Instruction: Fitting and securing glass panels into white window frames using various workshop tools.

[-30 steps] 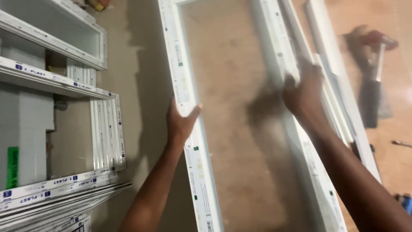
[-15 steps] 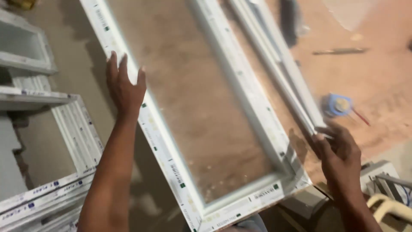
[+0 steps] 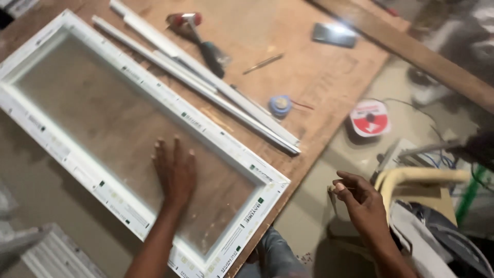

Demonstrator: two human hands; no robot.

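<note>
The white window frame (image 3: 206, 128) lies slantwise across the left half of the view, running from the upper left corner down to the bottom centre, with a clear pane (image 3: 103, 113) set inside it. It rests on the brown wooden surface (image 3: 319, 72), and its lower right corner juts a little past the surface's edge. The left hand (image 3: 175, 172) lies flat on the pane near the lower end of the frame, fingers spread and released, grasping nothing. The right hand (image 3: 360, 198) hangs off the surface at lower right, above the floor, loosely curled with thumb and fingertips pinched together (whether it holds some small thing I cannot tell; the spot is too blurred).

Just beyond the frame's far side, long white strips (image 3: 206, 85) lie parallel to it, reaching from the top centre toward the middle. Above them near the top sits a mallet (image 3: 198, 36) with a dark handle and reddish head. A small blue tape measure (image 3: 280, 104) lies right of the strips' lower end. On the floor at right there is a red and white reel (image 3: 369, 118), and below it a pale yellow chair back (image 3: 411, 177)
</note>
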